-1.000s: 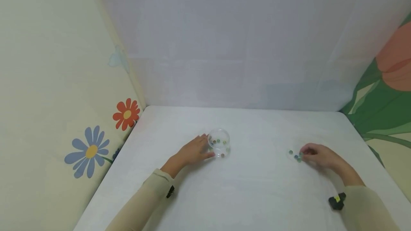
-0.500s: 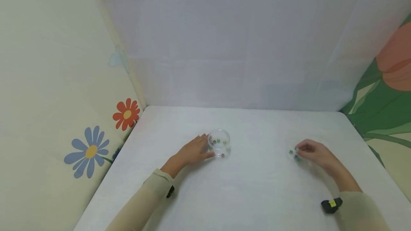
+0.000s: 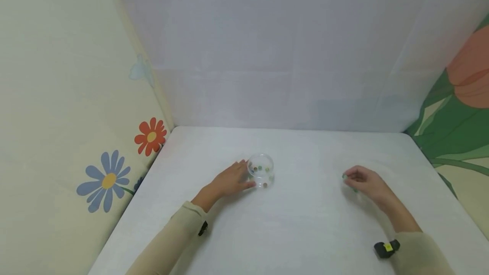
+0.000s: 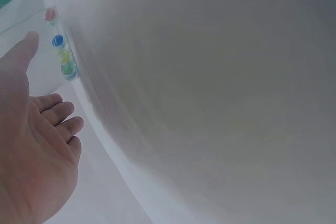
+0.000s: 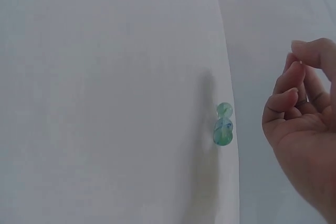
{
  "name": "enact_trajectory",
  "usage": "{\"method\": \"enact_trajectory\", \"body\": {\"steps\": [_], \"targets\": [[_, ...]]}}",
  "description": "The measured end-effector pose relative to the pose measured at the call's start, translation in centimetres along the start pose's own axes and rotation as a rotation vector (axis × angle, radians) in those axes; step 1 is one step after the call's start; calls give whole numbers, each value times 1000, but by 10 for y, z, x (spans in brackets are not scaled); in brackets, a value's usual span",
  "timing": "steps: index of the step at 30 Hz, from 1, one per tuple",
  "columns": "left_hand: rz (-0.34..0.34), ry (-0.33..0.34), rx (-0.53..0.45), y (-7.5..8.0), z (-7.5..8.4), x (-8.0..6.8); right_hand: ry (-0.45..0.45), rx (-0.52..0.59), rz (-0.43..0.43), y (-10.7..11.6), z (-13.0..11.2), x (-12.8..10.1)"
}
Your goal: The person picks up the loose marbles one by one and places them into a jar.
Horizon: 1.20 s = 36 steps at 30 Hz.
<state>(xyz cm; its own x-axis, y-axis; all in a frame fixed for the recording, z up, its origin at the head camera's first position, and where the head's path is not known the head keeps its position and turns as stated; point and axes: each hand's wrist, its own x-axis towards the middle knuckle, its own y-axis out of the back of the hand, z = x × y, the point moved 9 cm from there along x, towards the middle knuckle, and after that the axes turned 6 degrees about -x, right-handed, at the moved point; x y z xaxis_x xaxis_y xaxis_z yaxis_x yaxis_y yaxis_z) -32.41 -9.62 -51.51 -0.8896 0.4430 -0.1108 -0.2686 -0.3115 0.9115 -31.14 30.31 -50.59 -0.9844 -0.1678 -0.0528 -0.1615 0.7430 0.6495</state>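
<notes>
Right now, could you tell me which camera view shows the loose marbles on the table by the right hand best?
The right wrist view: the marbles lie sharp and unobstructed beside the right hand. The head view shows only tiny specks mostly hidden by that hand. The left wrist view shows none of them.

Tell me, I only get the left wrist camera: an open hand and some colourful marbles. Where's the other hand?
Observer: The right hand is over on the right side of the table, with its fingers curled together.
Operator: Anything near it?
Observer: A few greenish marbles lie in a row on the table, just off its fingertips.
Operator: What holds the colourful ones I see?
Observer: A clear cup. The left hand lies right beside it and seems to touch its side.
</notes>
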Motion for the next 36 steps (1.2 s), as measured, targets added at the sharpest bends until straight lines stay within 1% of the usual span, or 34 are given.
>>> {"method": "enact_trajectory", "body": {"steps": [6, 10, 13, 24, 34, 36], "targets": [[2, 0, 6, 0, 0, 1, 35, 34, 47, -5, -16, -1], [6, -4, 21, 1, 0, 2, 21, 53, 62, -11, -24, -1], [5, -6, 34, 1, 0, 2, 10, 72, 57, -17, -30, -1], [0, 0, 23, 3, 3, -1, 9, 126, 53, -36, -43, 5], [1, 1, 28, 0, -1, 0, 52, 195, 25, -52, -68, 10], [-1, 3, 30, 0, -2, 0, 52, 194, 23, -55, -71, 12]]}}
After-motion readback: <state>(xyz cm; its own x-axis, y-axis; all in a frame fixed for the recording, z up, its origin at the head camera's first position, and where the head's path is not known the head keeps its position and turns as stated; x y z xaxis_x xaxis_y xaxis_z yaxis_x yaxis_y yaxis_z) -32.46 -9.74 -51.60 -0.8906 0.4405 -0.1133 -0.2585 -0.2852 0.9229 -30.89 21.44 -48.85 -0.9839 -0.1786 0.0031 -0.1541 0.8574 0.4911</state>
